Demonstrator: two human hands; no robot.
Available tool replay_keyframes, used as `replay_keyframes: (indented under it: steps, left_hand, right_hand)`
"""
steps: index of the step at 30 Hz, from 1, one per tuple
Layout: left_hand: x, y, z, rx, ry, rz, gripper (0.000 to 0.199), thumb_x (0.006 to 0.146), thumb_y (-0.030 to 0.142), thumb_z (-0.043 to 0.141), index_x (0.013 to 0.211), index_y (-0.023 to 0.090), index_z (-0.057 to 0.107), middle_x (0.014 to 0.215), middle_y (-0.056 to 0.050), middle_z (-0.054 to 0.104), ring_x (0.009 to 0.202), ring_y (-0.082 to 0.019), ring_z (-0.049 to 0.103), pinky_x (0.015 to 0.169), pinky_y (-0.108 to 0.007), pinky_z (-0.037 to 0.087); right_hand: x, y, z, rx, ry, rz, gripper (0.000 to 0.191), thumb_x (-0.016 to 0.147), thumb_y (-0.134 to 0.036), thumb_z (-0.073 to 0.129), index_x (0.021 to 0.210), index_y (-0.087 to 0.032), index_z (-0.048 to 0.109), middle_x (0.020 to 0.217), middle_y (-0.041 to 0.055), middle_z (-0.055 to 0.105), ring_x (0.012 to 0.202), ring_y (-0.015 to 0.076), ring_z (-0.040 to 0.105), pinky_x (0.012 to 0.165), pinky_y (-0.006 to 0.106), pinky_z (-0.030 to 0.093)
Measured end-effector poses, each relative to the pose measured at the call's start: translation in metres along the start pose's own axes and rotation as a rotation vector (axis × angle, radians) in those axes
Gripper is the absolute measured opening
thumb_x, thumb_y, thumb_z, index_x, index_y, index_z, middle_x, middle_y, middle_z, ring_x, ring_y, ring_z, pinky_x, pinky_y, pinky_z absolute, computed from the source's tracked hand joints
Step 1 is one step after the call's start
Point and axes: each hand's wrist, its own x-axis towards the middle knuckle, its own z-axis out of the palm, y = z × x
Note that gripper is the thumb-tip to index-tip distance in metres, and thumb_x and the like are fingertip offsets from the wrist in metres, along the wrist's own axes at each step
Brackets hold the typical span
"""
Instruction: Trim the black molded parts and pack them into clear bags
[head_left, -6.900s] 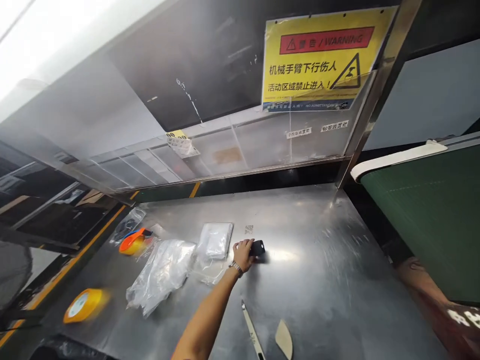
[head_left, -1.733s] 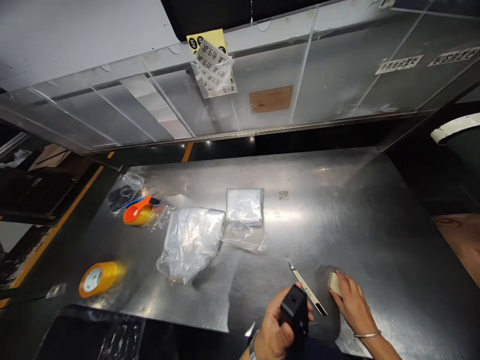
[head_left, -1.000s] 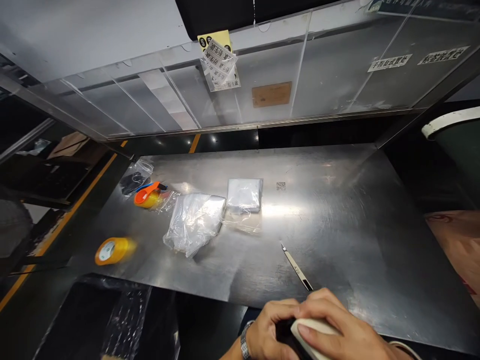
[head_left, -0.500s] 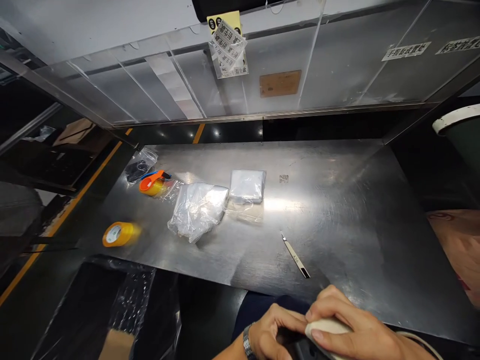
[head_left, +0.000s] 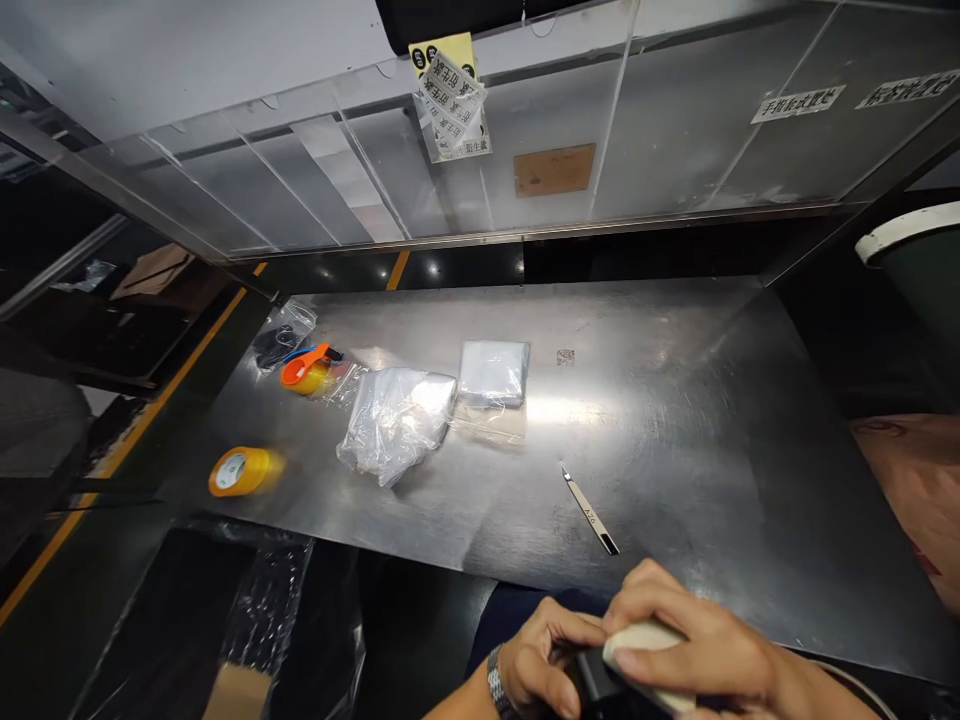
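- The black object [head_left: 595,678] is held low at the near edge of the table [head_left: 697,490], gripped by the curled fingers of the left hand [head_left: 536,665].
- The pale pad [head_left: 646,638] is grasped in the fingers of the right hand [head_left: 701,640] and is brought up against the black object; because of the covering fingers, the exact contact cannot be made out clearly.
- The handwork is judged to be under way, since both pieces are in hand and neither has been set down.
- How much of the surface has been dealt with, and how much is left, cannot be told.
- The slim tool [head_left: 590,512] marked A26 is left lying untouched on the table.
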Motion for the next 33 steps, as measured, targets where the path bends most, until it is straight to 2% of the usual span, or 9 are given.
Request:
replay_keyframes:
  steps: [5,7,12,16,20,23,25,28,33]
  left_hand:
    - [0.009,-0.002,0.001,-0.295,0.107,0.175,0.066,0.063,0.06,0.064,0.105,0.009,0.063,0.075,-0.008,0.063,0.061,-0.015,0.059,0.054,-0.025,0.041]
    - [0.015,0.001,0.003,-0.41,0.108,0.186,0.065,0.074,0.063,0.051,0.109,0.009,0.061,0.075,-0.007,0.061,0.06,-0.015,0.059,0.054,-0.026,0.042]
    - [0.023,0.018,0.014,-0.532,0.167,0.129,0.062,0.082,0.063,0.037,0.109,0.011,0.059,0.07,-0.003,0.058,0.058,-0.014,0.058,0.053,-0.028,0.038]
    - [0.022,0.031,0.02,-0.585,0.199,0.131,0.056,0.081,0.058,0.044,0.112,0.013,0.057,0.08,-0.005,0.061,0.068,-0.016,0.06,0.064,-0.031,0.039]
    - [0.024,0.037,0.022,-0.619,0.217,0.123,0.058,0.079,0.061,0.046,0.097,0.008,0.063,0.08,-0.007,0.065,0.072,-0.016,0.059,0.076,-0.031,0.039]
    - [0.029,0.04,0.03,-0.62,0.39,0.221,0.049,0.074,0.058,0.057,0.083,0.01,0.065,0.075,-0.006,0.065,0.074,-0.016,0.059,0.083,-0.031,0.038]
    - [0.03,0.042,0.036,-0.556,0.515,0.361,0.03,0.072,0.042,0.067,0.085,0.015,0.064,0.082,-0.004,0.066,0.085,-0.018,0.059,0.089,-0.031,0.037]
    - [0.027,0.042,0.038,-0.384,0.595,0.408,0.027,0.073,0.022,0.067,0.099,0.02,0.061,0.094,-0.004,0.066,0.096,-0.019,0.058,0.094,-0.034,0.035]
    - [0.018,0.038,0.027,-0.204,0.477,0.43,0.052,0.07,0.031,0.072,0.118,0.022,0.053,0.115,-0.009,0.06,0.102,-0.022,0.055,0.093,-0.038,0.038]
  right_hand:
    - [-0.041,0.109,-0.004,-0.439,0.547,0.569,0.038,0.085,-0.04,0.042,0.119,-0.029,0.056,0.12,0.0052,0.052,0.109,0.0178,0.051,0.087,0.029,0.047]
    - [-0.052,0.163,-0.002,-0.551,0.743,0.729,0.049,0.082,-0.045,0.037,0.118,-0.017,0.056,0.112,0.0144,0.055,0.107,0.0282,0.05,0.088,0.046,0.045]
    - [-0.055,0.237,0.02,-0.679,0.878,0.865,0.053,0.072,-0.044,0.042,0.104,-0.005,0.059,0.092,0.0215,0.055,0.094,0.0389,0.052,0.08,0.061,0.04]
    - [-0.041,0.21,0.029,-0.7,0.91,0.848,0.052,0.08,-0.046,0.039,0.111,-0.007,0.055,0.11,0.0268,0.051,0.107,0.0457,0.045,0.082,0.067,0.036]
    - [-0.017,0.129,0.03,-0.567,0.819,0.668,0.042,0.091,-0.045,0.03,0.126,-0.023,0.042,0.105,0.0091,0.062,0.093,0.0204,0.062,0.078,0.032,0.053]
    - [0.003,0.072,0.04,-0.453,0.595,0.282,0.066,0.085,-0.064,0.03,0.137,-0.022,0.031,0.113,0.0092,0.06,0.089,0.0177,0.064,0.068,0.024,0.057]
    - [0.015,0.052,0.047,-0.494,0.534,0.188,0.068,0.083,-0.054,0.048,0.139,-0.018,0.031,0.122,0.0124,0.056,0.104,0.0224,0.06,0.083,0.028,0.055]
    - [0.025,0.044,0.052,-0.314,0.643,0.332,0.047,0.088,-0.036,0.046,0.13,-0.016,0.046,0.107,0.0111,0.065,0.1,0.021,0.063,0.088,0.03,0.053]
    - [0.033,0.029,0.055,0.429,0.756,0.754,0.063,0.086,-0.059,0.036,0.128,-0.014,0.049,0.044,-0.0021,0.052,0.035,0.0125,0.047,0.035,0.024,0.046]
